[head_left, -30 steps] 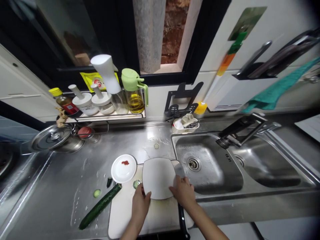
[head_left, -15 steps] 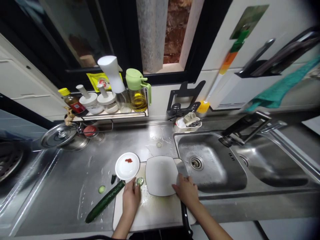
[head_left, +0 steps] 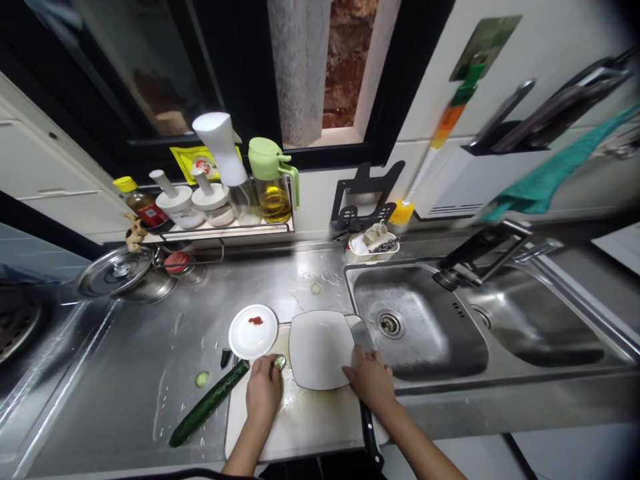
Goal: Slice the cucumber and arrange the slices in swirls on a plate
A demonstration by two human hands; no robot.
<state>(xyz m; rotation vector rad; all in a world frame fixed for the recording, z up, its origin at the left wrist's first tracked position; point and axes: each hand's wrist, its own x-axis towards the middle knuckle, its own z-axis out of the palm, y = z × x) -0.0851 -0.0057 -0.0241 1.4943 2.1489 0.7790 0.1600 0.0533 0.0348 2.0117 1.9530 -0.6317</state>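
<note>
My left hand (head_left: 263, 393) rests on the white cutting board (head_left: 305, 423), its fingertips closed on a small cucumber slice (head_left: 279, 362) at the left edge of the square white plate (head_left: 320, 348). My right hand (head_left: 371, 381) lies with fingers spread against that plate's right edge, above a knife whose blade (head_left: 361, 333) points away and whose black handle (head_left: 371, 437) runs toward me. A long cucumber (head_left: 207, 404) lies just left of the board. A round white plate (head_left: 253, 331) with a red dab sits behind it.
A double steel sink (head_left: 417, 327) with a faucet (head_left: 480, 257) lies to the right. Oil and condiment bottles (head_left: 270, 180) stand on a rack at the back. A pot lid (head_left: 115, 270) sits at the left. Cucumber scraps (head_left: 202, 379) lie on the wet counter.
My left hand left the square plate's lower-left corner and moved left to the cucumber slice. The right hand stayed at the plate's right edge.
</note>
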